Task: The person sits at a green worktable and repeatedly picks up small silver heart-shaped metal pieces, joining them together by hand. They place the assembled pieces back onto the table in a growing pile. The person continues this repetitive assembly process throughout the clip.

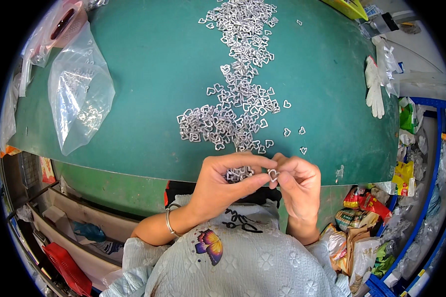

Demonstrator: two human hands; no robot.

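Cupped in my left hand (218, 175) is a cluster of small silver heart-shaped rings (239, 173). Its thumb and forefinger reach toward a single heart-shaped ring (273, 174) at the fingertips. My right hand (300, 183) pinches that ring from the other side, its fingers closed around the edge. Both hands meet just over the table's near edge. Beyond them a long pile of the same heart-shaped rings (250, 96) runs up the green table (148, 89). A few single rings lie apart to the right of the pile.
A clear plastic bag (79, 94) lies on the table's left side, near a pink basket (67, 24). White gloves (374, 89) hang at the right edge. A yellow tray (349, 7) stands far right. Bagged packages (364, 213) fill the lower right, beside a blue metal rack (433, 183).
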